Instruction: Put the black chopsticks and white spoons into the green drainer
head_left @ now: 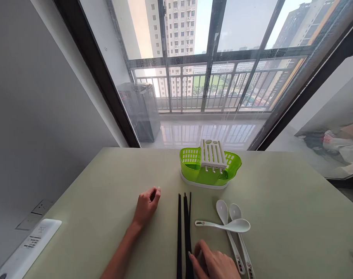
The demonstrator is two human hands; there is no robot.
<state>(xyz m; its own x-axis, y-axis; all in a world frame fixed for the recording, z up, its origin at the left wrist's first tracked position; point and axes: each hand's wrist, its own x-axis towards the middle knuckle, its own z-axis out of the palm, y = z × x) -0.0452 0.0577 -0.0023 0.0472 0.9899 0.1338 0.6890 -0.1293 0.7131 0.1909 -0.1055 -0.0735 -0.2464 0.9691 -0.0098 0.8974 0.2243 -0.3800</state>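
My left hand [146, 206] rests on the pale green table [295, 217], its fingers curled into a loose fist with nothing in it, just left of the black chopsticks [184, 228]. My right hand [215, 261] lies at the bottom edge, fingertips touching the near ends of the chopsticks, which lie side by side pointing away from me. Three white spoons [231, 226] lie right of the chopsticks, one crossing the other two. Beyond them stands a green cutlery holder [208, 168] with a white slotted insert.
A white remote-like device [28, 246] lies at the table's left edge by a wall socket [33, 215]. A large window [211, 69] with a balcony railing is behind the table. Bags and clutter sit at the far right.
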